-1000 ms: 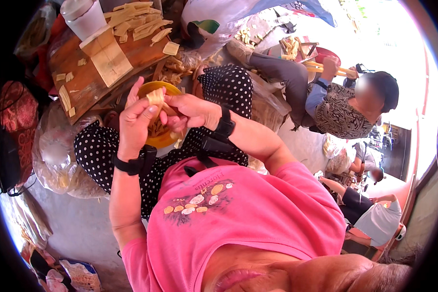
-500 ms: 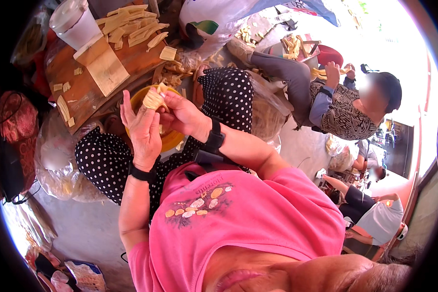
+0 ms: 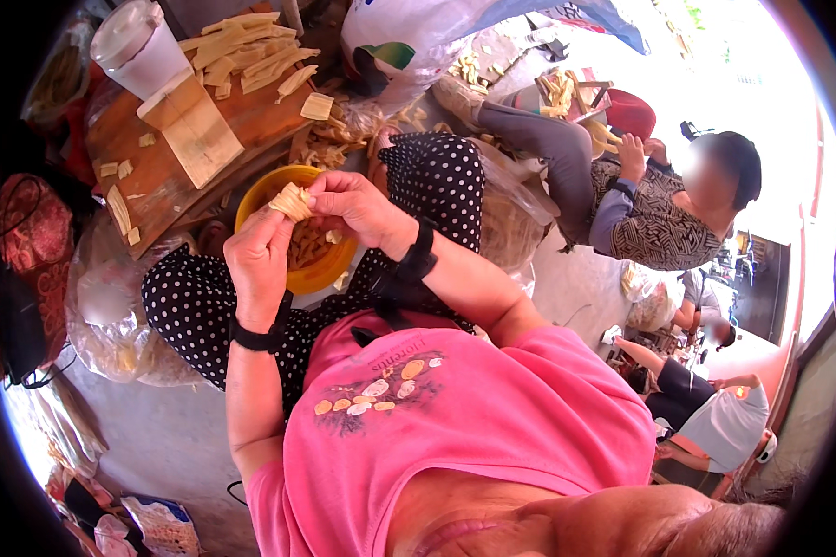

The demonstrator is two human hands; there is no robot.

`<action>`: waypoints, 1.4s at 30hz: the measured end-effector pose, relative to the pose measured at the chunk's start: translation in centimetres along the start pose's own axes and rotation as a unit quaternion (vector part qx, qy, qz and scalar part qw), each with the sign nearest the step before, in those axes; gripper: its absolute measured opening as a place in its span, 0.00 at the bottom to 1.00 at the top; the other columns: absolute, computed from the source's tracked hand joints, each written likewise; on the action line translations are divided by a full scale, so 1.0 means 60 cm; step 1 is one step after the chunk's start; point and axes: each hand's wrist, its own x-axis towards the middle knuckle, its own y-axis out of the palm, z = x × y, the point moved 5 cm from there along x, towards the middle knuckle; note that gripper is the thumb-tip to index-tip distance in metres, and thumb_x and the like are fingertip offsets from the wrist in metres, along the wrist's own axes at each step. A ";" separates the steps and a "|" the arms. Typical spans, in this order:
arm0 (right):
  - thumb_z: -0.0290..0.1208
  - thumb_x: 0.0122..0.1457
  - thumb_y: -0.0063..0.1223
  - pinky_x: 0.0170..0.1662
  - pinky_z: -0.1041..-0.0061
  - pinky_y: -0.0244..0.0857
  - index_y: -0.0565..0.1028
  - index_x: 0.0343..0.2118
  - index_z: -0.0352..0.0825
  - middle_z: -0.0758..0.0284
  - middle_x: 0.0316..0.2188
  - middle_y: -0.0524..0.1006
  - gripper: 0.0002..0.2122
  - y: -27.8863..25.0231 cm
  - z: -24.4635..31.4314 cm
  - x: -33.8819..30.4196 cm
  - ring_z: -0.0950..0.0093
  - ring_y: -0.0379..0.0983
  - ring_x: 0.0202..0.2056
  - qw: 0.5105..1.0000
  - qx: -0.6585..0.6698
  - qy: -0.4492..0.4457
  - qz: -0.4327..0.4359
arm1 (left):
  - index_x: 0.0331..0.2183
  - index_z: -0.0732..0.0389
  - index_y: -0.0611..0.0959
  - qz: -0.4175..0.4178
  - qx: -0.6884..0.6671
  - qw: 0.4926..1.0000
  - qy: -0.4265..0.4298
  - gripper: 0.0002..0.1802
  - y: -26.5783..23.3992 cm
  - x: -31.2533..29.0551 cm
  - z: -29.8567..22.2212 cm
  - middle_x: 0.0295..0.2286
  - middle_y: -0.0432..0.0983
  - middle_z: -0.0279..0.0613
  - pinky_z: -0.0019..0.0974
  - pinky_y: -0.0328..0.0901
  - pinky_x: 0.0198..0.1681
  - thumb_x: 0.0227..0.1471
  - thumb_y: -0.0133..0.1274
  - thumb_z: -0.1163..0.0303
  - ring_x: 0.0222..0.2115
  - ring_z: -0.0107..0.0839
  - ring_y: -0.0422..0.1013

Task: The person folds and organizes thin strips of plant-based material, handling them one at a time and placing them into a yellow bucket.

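A folded, pleated pale-yellow strip (image 3: 292, 201) is held between both my hands above a yellow bowl (image 3: 330, 271). My left hand (image 3: 258, 265) pinches its lower left side with thumb and fingers. On the right side, my right hand (image 3: 362, 215) grips the strip with thumb and forefinger, its other fingers curled beneath. Small tan-yellow pieces (image 3: 305, 247) lie inside the bowl, which stands between my knees. What the strip is made of I cannot tell.
A wooden board (image 3: 181, 200) at the upper left bears a pile of flat yellow strips (image 3: 241, 46), a white lidded tub (image 3: 139, 51) and a folded pale sheet (image 3: 195, 139). Plastic bags (image 3: 111, 297) flank my legs. A seated co-worker (image 3: 659, 213) handles similar strips at the right.
My left hand's fingers, spread before, have closed on the strip. Both hands have shifted slightly lower, and more of the bowl's contents shows.
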 end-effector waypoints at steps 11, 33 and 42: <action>0.27 0.53 0.55 0.22 0.88 0.56 0.67 0.30 0.36 0.74 0.24 0.69 0.07 0.001 0.011 -0.006 0.86 0.63 0.21 0.990 -0.108 0.070 0.060 | 0.35 0.66 0.79 0.198 -0.070 0.977 -0.044 0.10 0.017 0.026 0.008 0.25 0.73 0.42 0.31 0.63 0.33 0.46 0.53 0.78 0.28 0.33 0.69; 0.31 0.57 0.51 0.16 0.86 0.43 0.71 0.30 0.39 0.79 0.13 0.59 0.04 -0.013 -0.036 0.018 0.86 0.50 0.13 0.968 0.016 0.230 0.099 | 0.30 0.67 0.76 0.179 -0.084 0.979 -0.057 0.07 0.016 0.030 0.040 0.24 0.72 0.35 0.25 0.63 0.30 0.44 0.53 0.79 0.25 0.20 0.67; 0.32 0.57 0.51 0.17 0.88 0.45 0.73 0.34 0.36 0.79 0.18 0.65 0.06 0.004 0.005 0.011 0.88 0.53 0.15 0.992 -0.032 0.114 0.045 | 0.29 0.63 0.73 0.072 -0.304 0.931 -0.191 0.05 0.035 0.022 0.078 0.25 0.72 0.32 0.22 0.65 0.28 0.48 0.51 0.82 0.24 0.18 0.69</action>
